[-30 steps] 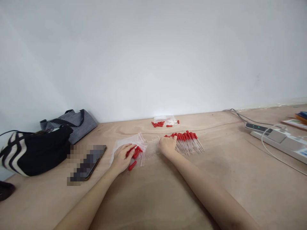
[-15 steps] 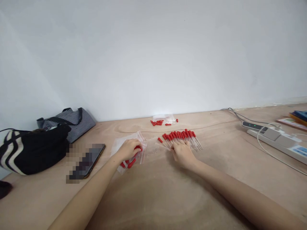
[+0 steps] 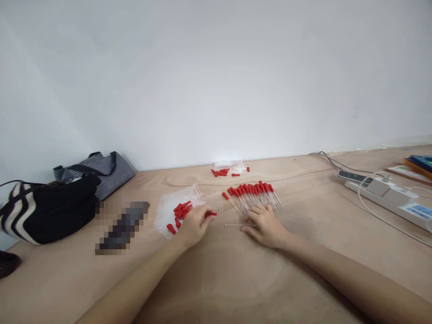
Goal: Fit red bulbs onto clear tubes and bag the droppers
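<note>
Between the fingertips of my left hand (image 3: pixel 195 225) is a red rubber dropper bulb (image 3: pixel 212 213), lying sideways. My right hand (image 3: pixel 266 226) pinches a thin clear dropper tube (image 3: pixel 234 225) that points left toward the bulb; the two are apart. Behind the right hand lies a fanned row of droppers (image 3: pixel 251 190), red bulbs at the far end. Beside my left hand, several loose red bulbs (image 3: pixel 182 209) rest on a clear zip bag (image 3: pixel 164 207). Bare clear tubes (image 3: pixel 213 200) lie side by side between the bag and the row.
Against the wall, a second clear bag (image 3: pixel 229 164) lies with more red bulbs (image 3: pixel 221 172). To the left are a blurred-out phone (image 3: pixel 123 227), a black bag (image 3: pixel 64 211) and a striped bag (image 3: pixel 114 173). A power strip (image 3: pixel 391 198) with cables stands at right.
My left hand has moved right and nearer, off the bag, with a red bulb in its fingers. The right hand has drawn back from the row with a tube, now turned sideways.
</note>
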Motion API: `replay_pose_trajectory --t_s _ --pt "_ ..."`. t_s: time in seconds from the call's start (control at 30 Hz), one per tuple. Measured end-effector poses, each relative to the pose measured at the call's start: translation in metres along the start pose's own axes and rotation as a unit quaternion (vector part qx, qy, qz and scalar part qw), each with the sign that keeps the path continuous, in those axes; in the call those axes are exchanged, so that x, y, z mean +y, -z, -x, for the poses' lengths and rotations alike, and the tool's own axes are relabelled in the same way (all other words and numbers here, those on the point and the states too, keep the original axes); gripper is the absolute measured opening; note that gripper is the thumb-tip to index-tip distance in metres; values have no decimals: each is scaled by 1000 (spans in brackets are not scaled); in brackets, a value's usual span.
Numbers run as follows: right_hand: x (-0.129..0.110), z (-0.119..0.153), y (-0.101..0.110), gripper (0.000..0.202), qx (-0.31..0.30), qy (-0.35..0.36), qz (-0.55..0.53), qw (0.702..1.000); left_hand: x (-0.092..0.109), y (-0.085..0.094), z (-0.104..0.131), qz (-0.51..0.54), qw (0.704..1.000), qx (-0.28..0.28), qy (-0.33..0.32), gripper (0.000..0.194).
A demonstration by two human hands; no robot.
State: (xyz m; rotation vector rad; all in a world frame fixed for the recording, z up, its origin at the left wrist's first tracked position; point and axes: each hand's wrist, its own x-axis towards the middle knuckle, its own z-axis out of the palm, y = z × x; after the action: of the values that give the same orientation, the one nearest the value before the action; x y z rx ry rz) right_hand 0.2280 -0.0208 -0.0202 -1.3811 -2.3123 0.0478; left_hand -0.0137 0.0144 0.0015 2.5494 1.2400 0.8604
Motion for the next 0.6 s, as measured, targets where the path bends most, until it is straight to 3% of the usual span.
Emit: replay_pose_trajectory --t_s 0.13,0.23,0.43,0.6 --pt "-5 -7 -10 18 -2 -15 -27 1000 21 -20 15 35 998 -27 36 15" --pt "-7 -7 -20 12 8 -39 -45 998 26 -22 17 39 996 -45 63 14" --pt "-10 -1 -25 15 79 -53 -47 994 28 -19 16 53 995 -52 63 15" --pt "-15 0 -22 17 73 -44 -50 995 22 -24 18 40 998 -29 46 14"
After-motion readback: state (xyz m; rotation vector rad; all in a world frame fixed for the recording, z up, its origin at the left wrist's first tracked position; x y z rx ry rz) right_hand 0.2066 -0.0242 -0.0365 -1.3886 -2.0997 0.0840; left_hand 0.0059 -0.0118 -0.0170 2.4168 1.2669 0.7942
